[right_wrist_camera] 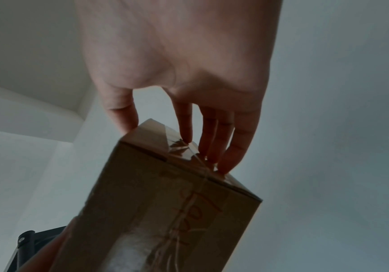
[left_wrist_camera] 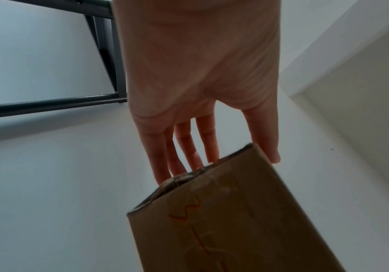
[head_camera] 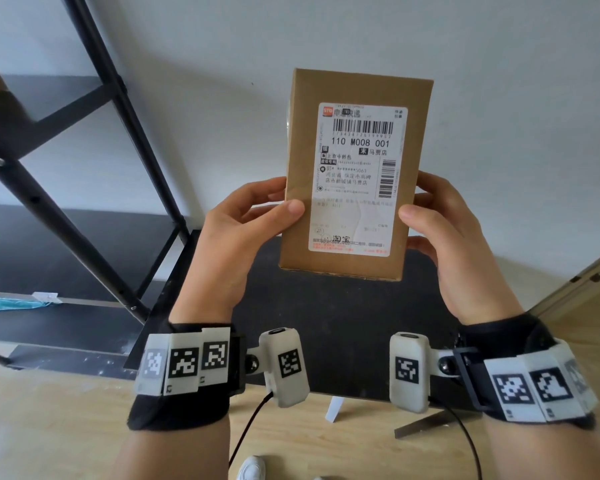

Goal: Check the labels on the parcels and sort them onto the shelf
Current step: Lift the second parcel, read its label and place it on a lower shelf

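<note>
A brown cardboard parcel [head_camera: 302,133] stands upright in mid-air in front of me, its white shipping label [head_camera: 357,181] with barcodes facing the head camera. My left hand [head_camera: 246,220] grips its lower left edge, thumb on the front and fingers behind. My right hand [head_camera: 440,220] grips the lower right edge the same way. In the left wrist view the parcel [left_wrist_camera: 235,220] shows a taped face with red writing under the left hand [left_wrist_camera: 214,162]. The right wrist view shows the parcel [right_wrist_camera: 165,211] pinched by the right hand [right_wrist_camera: 165,145]. The black metal shelf [head_camera: 94,109] stands at the left.
A low black board [head_camera: 343,323] lies below the parcel on the wooden floor [head_camera: 49,427]. On a lower shelf level rests a teal packet [head_camera: 11,303]. A white wall [head_camera: 326,29] is behind. A white shoe [head_camera: 252,467] shows at the bottom.
</note>
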The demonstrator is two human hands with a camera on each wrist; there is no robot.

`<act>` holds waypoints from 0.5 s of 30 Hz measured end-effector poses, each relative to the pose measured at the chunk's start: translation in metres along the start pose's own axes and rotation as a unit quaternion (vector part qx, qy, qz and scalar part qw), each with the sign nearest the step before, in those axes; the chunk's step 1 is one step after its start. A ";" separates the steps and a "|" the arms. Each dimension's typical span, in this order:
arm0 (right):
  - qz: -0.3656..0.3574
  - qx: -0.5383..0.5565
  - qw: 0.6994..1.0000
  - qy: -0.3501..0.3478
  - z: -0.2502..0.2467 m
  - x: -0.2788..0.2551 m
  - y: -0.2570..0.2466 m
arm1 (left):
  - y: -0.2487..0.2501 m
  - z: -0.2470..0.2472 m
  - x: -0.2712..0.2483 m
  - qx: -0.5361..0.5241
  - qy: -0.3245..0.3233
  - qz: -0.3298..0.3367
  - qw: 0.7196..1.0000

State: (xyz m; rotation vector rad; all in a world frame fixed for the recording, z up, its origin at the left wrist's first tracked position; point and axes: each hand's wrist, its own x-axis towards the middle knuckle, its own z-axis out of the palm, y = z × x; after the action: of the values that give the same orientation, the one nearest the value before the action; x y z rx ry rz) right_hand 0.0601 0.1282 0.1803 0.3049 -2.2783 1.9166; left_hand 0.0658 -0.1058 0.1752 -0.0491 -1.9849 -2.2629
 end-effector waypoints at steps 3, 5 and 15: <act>0.003 -0.005 1.000 -0.005 0.002 0.000 -0.001 | -0.001 -0.002 -0.003 0.000 0.006 -0.001 1.000; 0.006 -0.010 1.000 -0.010 0.007 0.000 -0.001 | -0.002 -0.005 -0.006 -0.002 0.013 -0.002 1.000; 0.069 -0.019 0.992 -0.100 0.087 -0.002 0.009 | -0.018 -0.072 -0.036 0.009 0.085 -0.036 0.996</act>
State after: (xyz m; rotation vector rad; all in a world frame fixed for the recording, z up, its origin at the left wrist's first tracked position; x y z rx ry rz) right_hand 0.0610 0.0443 0.1567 0.3585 -2.5205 1.9859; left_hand 0.1035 -0.1718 0.1435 0.2144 -1.9487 -2.2084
